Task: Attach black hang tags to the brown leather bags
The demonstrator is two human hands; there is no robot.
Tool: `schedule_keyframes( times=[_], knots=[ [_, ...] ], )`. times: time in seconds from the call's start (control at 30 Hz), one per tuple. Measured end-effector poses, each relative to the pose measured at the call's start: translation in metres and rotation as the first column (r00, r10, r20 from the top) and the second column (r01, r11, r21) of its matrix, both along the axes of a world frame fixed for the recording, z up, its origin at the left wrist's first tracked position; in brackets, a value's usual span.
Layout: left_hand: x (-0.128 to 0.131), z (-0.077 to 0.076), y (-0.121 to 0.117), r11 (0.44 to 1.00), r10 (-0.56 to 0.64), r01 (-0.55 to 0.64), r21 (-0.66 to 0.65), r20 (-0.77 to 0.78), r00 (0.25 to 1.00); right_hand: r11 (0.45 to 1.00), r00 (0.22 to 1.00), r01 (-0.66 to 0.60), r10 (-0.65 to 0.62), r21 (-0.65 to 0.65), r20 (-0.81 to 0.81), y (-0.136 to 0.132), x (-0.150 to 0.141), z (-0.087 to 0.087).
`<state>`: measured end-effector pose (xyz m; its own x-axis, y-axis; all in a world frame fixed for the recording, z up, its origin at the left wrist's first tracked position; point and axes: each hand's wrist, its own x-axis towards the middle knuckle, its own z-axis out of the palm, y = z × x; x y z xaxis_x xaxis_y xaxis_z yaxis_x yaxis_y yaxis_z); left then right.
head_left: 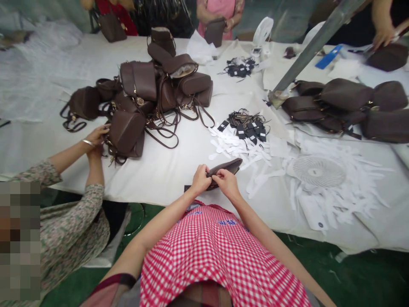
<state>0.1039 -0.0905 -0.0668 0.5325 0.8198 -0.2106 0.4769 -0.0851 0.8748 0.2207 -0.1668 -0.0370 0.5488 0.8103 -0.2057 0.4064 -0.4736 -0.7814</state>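
In front of my apron, at the table's near edge, I hold a small dark brown bag [228, 166]. My left hand [202, 178] grips its left end with closed fingers. The fingers of my right hand [225, 182] pinch at the same end, close beside the left thumb; what exactly they pinch is too small to tell. A black tag [187, 188] shows just left of my left hand. Beyond the bag lie a heap of white paper strips [233, 143] and a pile of black hang tags [247, 123].
Brown handbags [139, 83] with straps are heaped at the left; a co-worker's hands [97, 138] touch one. More brown bags [348, 100] lie right, behind a slanted metal pole [306, 53]. A white fan [319, 171] rests among strips. Other people handle bags across the table.
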Motion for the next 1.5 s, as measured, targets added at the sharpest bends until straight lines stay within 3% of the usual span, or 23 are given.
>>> schedule_keyframes(
  times=[0.07,0.13,0.2,0.43,0.73,1.0,1.17,1.33,1.5],
  knots=[
    [-0.007,0.001,0.004,0.973,-0.088,0.106,-0.205,0.093,0.992,1.000,0.999,0.028,-0.028,-0.003,-0.034,-0.002,0.001,0.000],
    [-0.019,0.000,0.008,0.892,-0.158,0.252,-0.375,0.263,0.952,0.998,0.992,0.056,-0.056,-0.005,-0.115,-0.005,0.004,0.000],
    [-0.032,-0.004,0.011,0.834,-0.173,0.350,-0.426,0.400,0.900,0.998,0.987,0.068,-0.067,0.000,-0.146,-0.005,0.006,0.000],
    [-0.042,-0.026,0.005,0.885,-0.245,0.386,-0.262,0.442,0.863,0.998,0.996,0.055,-0.056,-0.006,-0.073,-0.006,0.006,0.000],
    [-0.035,-0.030,0.015,0.839,-0.343,0.489,-0.239,0.465,0.816,0.998,0.996,-0.056,0.056,-0.002,-0.066,-0.010,0.017,-0.010],
    [-0.021,-0.021,0.018,0.873,-0.264,0.388,-0.295,0.382,0.886,0.992,0.990,-0.129,0.130,-0.014,0.060,-0.010,0.011,-0.001],
    [-0.023,-0.022,0.009,0.847,-0.184,0.357,-0.393,0.412,0.892,0.986,0.957,-0.169,0.167,-0.014,0.238,-0.011,0.004,0.000],
    [-0.019,-0.022,0.005,0.844,-0.169,0.348,-0.409,0.412,0.895,0.988,0.932,-0.143,0.155,-0.062,0.328,-0.008,0.000,-0.003],
    [-0.002,-0.017,-0.010,0.904,-0.008,0.133,-0.406,0.294,0.956,0.983,0.945,-0.162,0.178,-0.081,0.273,-0.007,0.002,-0.003]
  ],
)
